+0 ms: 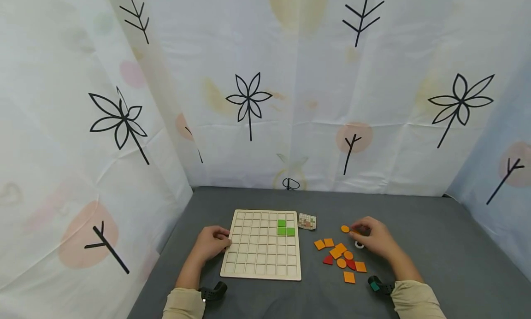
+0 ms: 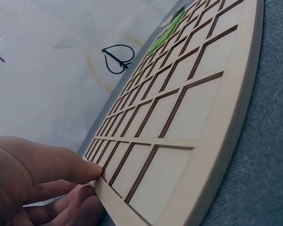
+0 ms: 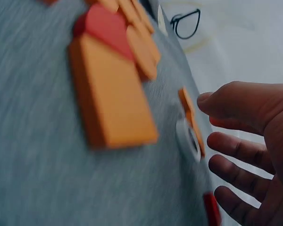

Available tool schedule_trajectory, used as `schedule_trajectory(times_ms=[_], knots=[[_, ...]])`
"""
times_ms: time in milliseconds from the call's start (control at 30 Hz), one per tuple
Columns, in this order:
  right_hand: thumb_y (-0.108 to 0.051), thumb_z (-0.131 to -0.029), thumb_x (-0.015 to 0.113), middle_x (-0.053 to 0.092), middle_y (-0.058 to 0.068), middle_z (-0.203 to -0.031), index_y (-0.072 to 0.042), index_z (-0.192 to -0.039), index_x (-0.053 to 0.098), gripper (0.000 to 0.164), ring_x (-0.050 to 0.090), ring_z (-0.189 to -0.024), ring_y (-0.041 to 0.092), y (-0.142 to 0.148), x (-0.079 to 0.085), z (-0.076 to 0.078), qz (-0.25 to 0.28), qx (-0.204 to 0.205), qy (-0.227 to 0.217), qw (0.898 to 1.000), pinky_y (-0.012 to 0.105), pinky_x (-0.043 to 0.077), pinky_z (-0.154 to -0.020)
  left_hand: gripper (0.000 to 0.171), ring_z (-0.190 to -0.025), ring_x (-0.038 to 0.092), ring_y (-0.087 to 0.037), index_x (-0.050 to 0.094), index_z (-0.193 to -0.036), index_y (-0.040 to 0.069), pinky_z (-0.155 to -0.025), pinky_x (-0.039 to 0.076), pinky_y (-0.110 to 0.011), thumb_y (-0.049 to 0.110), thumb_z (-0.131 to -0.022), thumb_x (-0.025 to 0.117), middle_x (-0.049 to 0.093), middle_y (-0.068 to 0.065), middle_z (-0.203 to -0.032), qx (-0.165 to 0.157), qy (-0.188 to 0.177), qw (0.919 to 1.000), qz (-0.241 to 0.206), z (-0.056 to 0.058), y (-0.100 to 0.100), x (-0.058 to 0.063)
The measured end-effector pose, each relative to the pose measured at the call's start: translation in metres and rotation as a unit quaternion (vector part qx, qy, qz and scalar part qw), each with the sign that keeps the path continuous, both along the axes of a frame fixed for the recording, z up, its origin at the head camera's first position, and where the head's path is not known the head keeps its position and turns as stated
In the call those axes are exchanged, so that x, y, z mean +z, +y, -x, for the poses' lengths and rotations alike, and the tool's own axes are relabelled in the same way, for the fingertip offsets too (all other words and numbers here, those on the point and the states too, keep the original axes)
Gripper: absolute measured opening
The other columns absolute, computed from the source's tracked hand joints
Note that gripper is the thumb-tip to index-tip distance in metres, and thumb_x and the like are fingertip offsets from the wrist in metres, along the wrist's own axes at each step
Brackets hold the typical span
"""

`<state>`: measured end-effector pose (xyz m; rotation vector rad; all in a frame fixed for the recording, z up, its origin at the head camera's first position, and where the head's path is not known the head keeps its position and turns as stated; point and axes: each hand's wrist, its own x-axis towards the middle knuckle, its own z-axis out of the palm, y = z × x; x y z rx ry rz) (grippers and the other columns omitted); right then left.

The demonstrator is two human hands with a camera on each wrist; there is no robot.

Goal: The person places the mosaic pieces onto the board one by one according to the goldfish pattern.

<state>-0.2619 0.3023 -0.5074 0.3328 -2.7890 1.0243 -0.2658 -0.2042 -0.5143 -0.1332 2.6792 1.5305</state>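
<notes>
Three green squares [image 1: 281,231] sit in the board [image 1: 260,259] — orange pieces [image 1: 349,277] lie unplaced; left hand [image 1: 212,242] pinches the board, right hand [image 1: 375,237] hovers, grasping nothing.

Beige slvs [image 1: 184,303], blk wrist cams [image 1: 214,292]

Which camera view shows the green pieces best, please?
The head view: all three green pieces are distinct there, on the grid board. The left wrist view shows only a slanted green strip; the right wrist view shows none.

Soft light fills the head view; the dimmer right wrist view blurs the nearest orange piece [image 3: 119,96]
</notes>
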Motion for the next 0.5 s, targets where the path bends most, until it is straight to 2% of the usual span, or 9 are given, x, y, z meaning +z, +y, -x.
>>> schedule_trajectory(times_ms=[133, 500], knots=[[-0.019, -0.090, 0.086, 0.070, 0.007, -0.106, -0.009, -0.106, 0.080, 0.020, 0.060, -0.093, 0.019, 0.0039, -0.0023, -0.0044, -0.019, -0.015, -0.008, 1.000, 0.035, 0.052, -0.077, 0.024, -0.070, 0.068, -0.019, 0.075, -0.112, -0.002, -0.064, 0.058, -0.035, 0.005, -0.089, 0.079, 0.071, -0.011, -0.089, 0.002, 0.000, 1.0000, -0.001, -0.0007, -0.0007, -0.0003], [-0.017, -0.089, 0.086, 0.070, 0.006, -0.105, -0.011, -0.102, 0.080, 0.015, 0.062, -0.094, 0.021, 0.0003, -0.0066, -0.0041, -0.032, -0.020, 0.000, 0.999, 0.041, 0.053, -0.080, 0.023, -0.071, 0.067, -0.018, 0.075, -0.111, -0.001, -0.064, 0.058, -0.034, 0.006, -0.089, 0.079, 0.071, -0.011, -0.088, 0.000, 0.001, 1.0000, -0.002, -0.0006, -0.0005, -0.0009]])
